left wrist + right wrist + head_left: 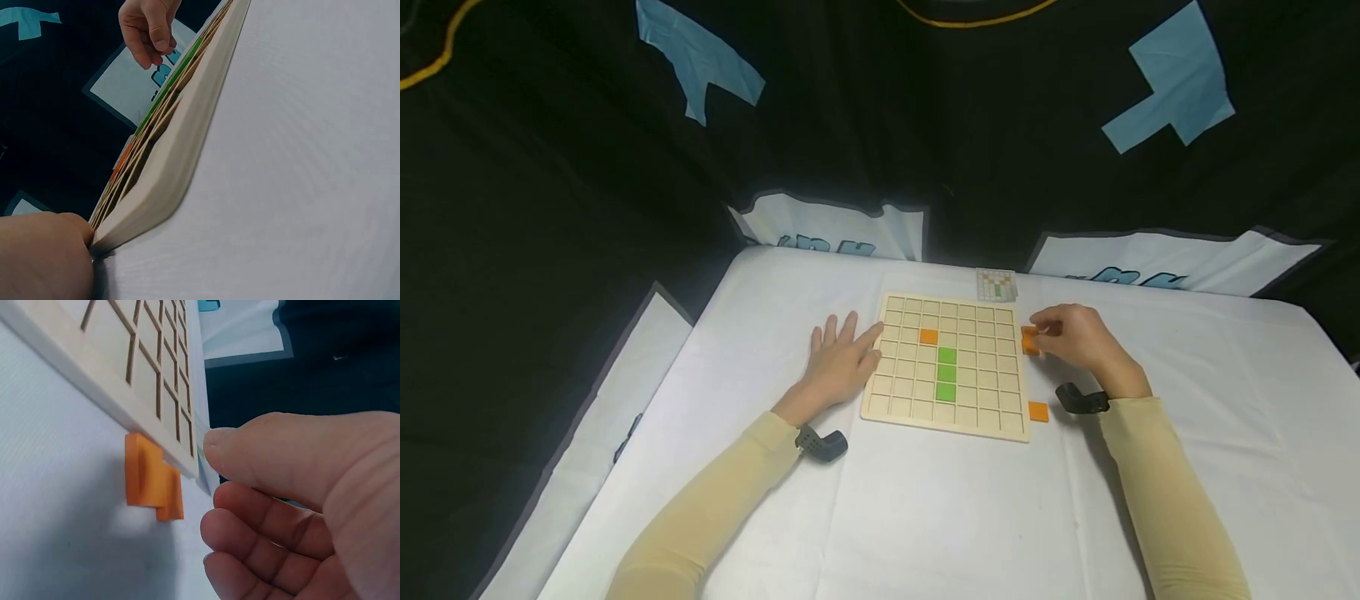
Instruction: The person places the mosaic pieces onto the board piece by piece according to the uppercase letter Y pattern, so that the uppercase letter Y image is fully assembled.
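Note:
A square wooden grid board (880,400) lies on the white table. One orange tile (928,337) and a column of green tiles (947,373) sit in its cells. My left hand (835,367) lies spread at the board's left edge, index finger and thumb touching the rim. At the right edge, my right hand (1078,337) hovers over orange tiles (142,472), thumb and fingers loosely bent. No tile shows between those fingers in the right wrist view. Another orange tile (1038,412) lies by the board's lower right corner.
A small card (997,286) printed with a coloured grid pattern lies just beyond the board's far edge. Black cloth (865,125) with blue patches hangs behind the table. Each wrist wears a dark camera (822,445).

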A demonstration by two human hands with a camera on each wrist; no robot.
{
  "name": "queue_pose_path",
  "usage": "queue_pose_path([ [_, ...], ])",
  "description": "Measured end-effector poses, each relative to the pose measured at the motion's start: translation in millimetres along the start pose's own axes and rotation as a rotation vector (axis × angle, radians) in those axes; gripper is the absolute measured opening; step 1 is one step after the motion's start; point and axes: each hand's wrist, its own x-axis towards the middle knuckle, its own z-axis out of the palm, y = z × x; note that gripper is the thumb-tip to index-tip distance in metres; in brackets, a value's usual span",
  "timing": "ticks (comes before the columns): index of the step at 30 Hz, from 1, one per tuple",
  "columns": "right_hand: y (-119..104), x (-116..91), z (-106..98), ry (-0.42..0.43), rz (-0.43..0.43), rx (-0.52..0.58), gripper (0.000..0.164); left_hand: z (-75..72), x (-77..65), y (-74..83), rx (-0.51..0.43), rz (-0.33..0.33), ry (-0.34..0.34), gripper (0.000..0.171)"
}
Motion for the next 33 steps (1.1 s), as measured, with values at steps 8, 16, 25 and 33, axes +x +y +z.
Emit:
queue_pose_path([
  [8,5.9,0.9,2.7,-0.008,0.031,-0.002,0.038,-0.2,0.0,0.3,0.0,-0.005,-0.009,0.057],
  [16,7.5,1.5,6.1,-0.014,0.0,0.01,0.036,-0.5,-0.2,0.2,-0.007,-0.001,-0.008,0.057],
  [25,5.4,0.0,7.6,-0.017,-0.014,0.009,0.036,0.1,0.0,0.5,0.01,0.021,0.015,0.056],
  [33,6.9,0.5,9.4,-0.018,-0.02,0.012,0.036,0.2,0.6,0.6,0.006,0.019,0.014,0.056],
])
